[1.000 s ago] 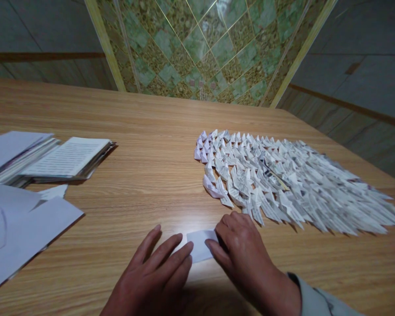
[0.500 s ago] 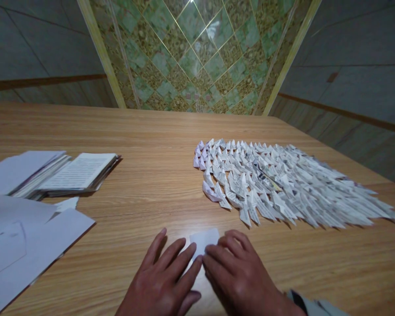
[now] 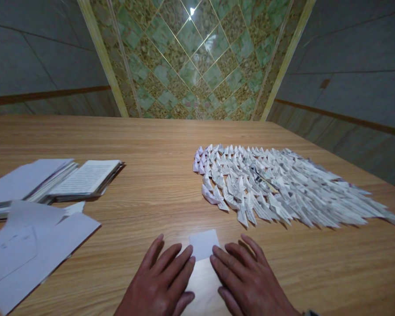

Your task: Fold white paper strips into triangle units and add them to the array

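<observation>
No legible text anywhere.

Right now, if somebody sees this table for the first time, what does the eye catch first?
First, the wide spread of small folded paper pieces on the right of the table, laid in overlapping rows. Next, the left hand and right hand lying flat near the front edge, with a small white slip between their fingertips.

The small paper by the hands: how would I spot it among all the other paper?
On the wooden table, look at the near edge, where the left hand and right hand lie flat side by side. The small paper lies between them. Unlike the folded pieces massed to its right and the large sheets at left, it is one blank, flat rectangle.
</observation>
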{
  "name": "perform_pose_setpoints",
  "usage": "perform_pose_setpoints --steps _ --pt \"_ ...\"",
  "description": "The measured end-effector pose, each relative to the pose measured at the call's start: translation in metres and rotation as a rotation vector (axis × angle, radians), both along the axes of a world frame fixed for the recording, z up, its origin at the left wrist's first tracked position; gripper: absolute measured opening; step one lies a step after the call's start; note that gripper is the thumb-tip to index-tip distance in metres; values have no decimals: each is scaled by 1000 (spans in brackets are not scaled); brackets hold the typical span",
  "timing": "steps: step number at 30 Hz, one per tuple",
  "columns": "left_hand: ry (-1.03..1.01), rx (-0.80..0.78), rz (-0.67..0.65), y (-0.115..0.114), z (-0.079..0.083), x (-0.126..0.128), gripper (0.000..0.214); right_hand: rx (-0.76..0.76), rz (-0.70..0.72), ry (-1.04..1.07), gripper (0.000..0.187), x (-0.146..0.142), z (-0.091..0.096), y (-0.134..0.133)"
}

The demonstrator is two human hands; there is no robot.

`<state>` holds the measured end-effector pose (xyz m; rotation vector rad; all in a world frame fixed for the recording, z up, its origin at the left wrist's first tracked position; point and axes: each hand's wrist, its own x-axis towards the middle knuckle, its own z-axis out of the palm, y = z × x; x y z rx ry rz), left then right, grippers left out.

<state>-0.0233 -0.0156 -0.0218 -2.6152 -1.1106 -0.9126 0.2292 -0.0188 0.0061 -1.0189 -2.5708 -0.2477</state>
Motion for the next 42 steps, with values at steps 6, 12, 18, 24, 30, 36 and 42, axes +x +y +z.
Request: perform_pose_setpoints --steps 6,12,18,24,30,36,42 --pt "43 64 -22 -2 -7 -2 31 -45 -40 50 34 0 -6 1" --pt "156 78 10 -12 -3 5 37 -148 -109 172 25 -12 5 7" --pt "40 -174 -38 2 32 17 16 -434 -101 77 16 -46 23 14" --pt "-161 -371 7 22 47 -4 20 -352 -222 31 27 -54 13 25" --pt "-247 -418 -50 26 38 -9 19 -219 -189 67 23 -51 10 30" --pt "-201 -379 -55 26 35 -6 23 -110 -141 89 23 -51 5 37" --pt "-154 -350 -64 26 32 -7 22 -196 -119 223 17 -47 3 37"
